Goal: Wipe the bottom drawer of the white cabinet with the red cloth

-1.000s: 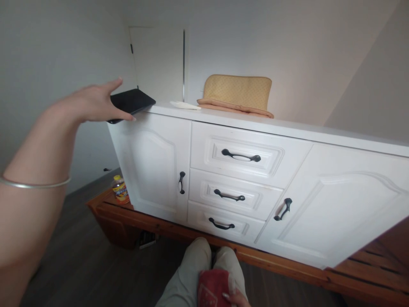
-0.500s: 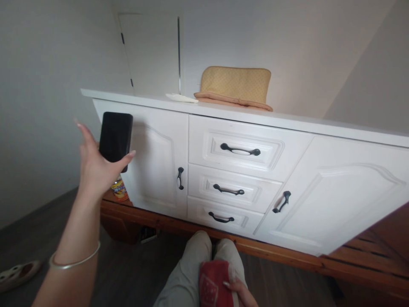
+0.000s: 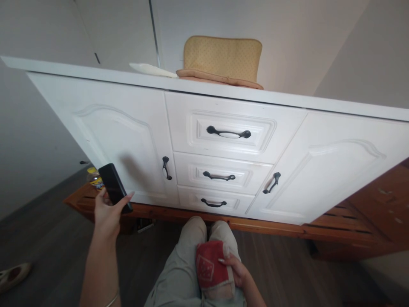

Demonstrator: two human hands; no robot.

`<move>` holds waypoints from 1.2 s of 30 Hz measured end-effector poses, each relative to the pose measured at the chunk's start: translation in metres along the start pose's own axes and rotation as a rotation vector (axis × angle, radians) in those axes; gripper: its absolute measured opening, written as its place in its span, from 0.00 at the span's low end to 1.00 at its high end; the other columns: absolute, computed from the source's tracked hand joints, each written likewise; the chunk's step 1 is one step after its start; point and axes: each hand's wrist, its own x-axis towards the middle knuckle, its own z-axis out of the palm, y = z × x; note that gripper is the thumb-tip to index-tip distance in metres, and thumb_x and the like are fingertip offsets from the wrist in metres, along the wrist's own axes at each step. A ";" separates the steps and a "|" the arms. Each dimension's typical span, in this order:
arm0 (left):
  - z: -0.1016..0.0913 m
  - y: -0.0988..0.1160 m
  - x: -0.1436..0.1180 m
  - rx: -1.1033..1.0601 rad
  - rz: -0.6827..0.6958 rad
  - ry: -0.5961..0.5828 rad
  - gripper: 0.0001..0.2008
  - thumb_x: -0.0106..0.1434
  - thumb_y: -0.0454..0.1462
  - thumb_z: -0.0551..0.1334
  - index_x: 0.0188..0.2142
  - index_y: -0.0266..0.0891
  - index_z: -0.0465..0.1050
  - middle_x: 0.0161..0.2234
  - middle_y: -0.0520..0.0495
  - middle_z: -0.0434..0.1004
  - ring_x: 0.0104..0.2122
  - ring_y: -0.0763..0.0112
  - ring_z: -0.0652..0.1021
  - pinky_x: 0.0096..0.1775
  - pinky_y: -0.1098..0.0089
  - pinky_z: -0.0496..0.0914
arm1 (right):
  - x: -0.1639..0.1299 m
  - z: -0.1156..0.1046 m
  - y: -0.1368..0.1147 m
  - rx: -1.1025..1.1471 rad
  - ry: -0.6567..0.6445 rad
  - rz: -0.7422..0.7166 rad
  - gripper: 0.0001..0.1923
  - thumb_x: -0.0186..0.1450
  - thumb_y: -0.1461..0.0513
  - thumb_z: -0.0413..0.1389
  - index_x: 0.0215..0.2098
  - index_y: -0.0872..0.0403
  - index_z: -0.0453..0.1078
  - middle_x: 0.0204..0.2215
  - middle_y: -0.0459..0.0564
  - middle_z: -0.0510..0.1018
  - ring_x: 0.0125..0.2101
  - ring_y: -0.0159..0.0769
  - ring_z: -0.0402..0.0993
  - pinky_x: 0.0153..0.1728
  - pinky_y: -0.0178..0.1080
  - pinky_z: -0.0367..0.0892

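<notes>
A red cloth was gripped on the lap by the right hand. A black phone was clasped by the left hand, low before the white cabinet. 3 drawers and 2 doors were shut. A cushion lay on top.

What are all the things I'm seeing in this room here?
phone: 1, black, in the left hand
cloth: 1, red, on the lap under the right hand
sideboard: 1, white, on a wooden base
handles: 5, black, on doors and drawers
cushion: 1, yellow, atop the sideboard
bottle: 1, yellow label, behind the phone
shoe: 1, pale, on the floor, left
left hand: gripping the phone
right hand: on the cloth
</notes>
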 end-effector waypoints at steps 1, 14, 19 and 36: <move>-0.002 -0.005 -0.006 -0.033 -0.054 -0.038 0.42 0.32 0.33 0.80 0.50 0.40 0.73 0.40 0.55 0.78 0.38 0.74 0.76 0.38 0.76 0.73 | 0.001 -0.001 0.000 -0.008 -0.007 -0.002 0.25 0.53 0.65 0.72 0.50 0.58 0.80 0.41 0.59 0.88 0.44 0.50 0.85 0.61 0.57 0.67; -0.004 -0.043 -0.052 -0.186 -0.297 -0.152 0.32 0.45 0.52 0.77 0.47 0.44 0.76 0.29 0.59 0.70 0.26 0.80 0.67 0.29 0.78 0.65 | -0.003 0.006 -0.005 -0.020 0.028 0.022 0.29 0.51 0.63 0.73 0.51 0.58 0.79 0.44 0.60 0.87 0.45 0.52 0.85 0.61 0.59 0.67; -0.006 -0.052 -0.050 -0.069 -0.251 -0.054 0.33 0.45 0.53 0.76 0.48 0.44 0.74 0.32 0.59 0.71 0.28 0.78 0.69 0.32 0.75 0.64 | -0.002 0.001 -0.002 -0.004 0.023 0.027 0.29 0.52 0.64 0.73 0.52 0.58 0.79 0.42 0.59 0.88 0.45 0.52 0.85 0.62 0.60 0.65; -0.008 -0.062 -0.059 -0.077 -0.535 -0.235 0.28 0.44 0.48 0.80 0.42 0.40 0.80 0.26 0.58 0.73 0.21 0.79 0.71 0.24 0.76 0.71 | -0.004 0.007 -0.004 0.027 0.050 0.011 0.26 0.49 0.64 0.74 0.46 0.57 0.80 0.38 0.57 0.88 0.47 0.54 0.84 0.60 0.61 0.68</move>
